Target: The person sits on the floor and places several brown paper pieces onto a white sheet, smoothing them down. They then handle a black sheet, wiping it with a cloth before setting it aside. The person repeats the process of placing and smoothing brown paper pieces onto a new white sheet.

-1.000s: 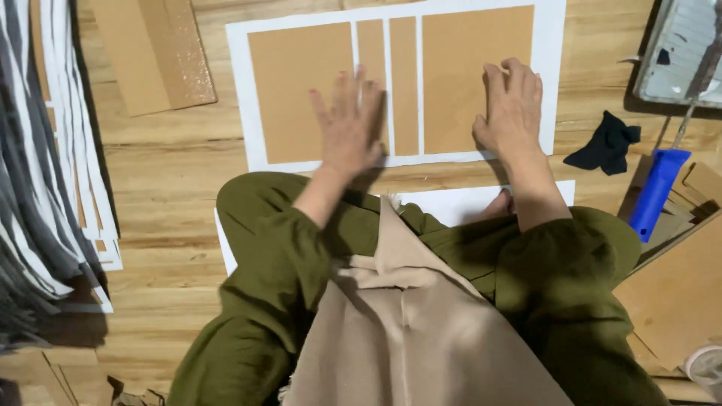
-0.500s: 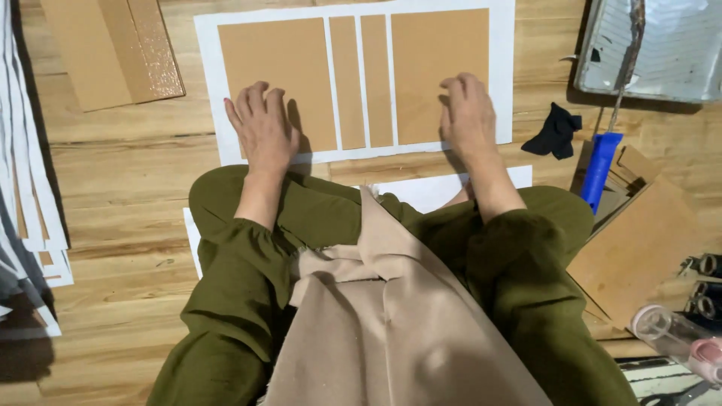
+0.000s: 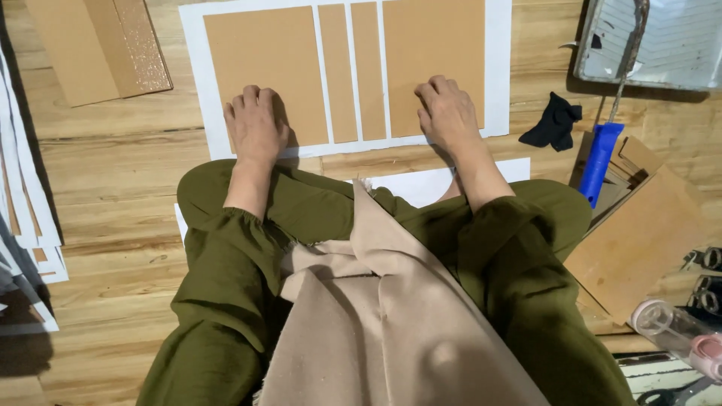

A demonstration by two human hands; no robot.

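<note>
Wooden plank floor (image 3: 105,188) lies under everything, and on it, under both hands, a white sheet (image 3: 496,68) carries four brown card panels, two wide ones with two narrow strips (image 3: 352,71) between them. Right of the right hand lie a crumpled black cloth (image 3: 555,120), a paint roller with a blue handle (image 3: 599,159) and a grey ribbed paint tray (image 3: 677,41); left of the left hand lie a loose brown board (image 3: 83,49) and stacked white-edged sheets (image 3: 22,195). Nothing blocks either hand. Left hand (image 3: 256,124) presses flat, fingers together, grasping nothing, on the left wide panel (image 3: 259,53) near its lower edge. Right hand (image 3: 449,113) rests palm-down on the right wide panel (image 3: 436,41), knuckles slightly arched, also gripping nothing. Olive sleeves (image 3: 226,256) and beige fabric (image 3: 376,331) fill the foreground
</note>
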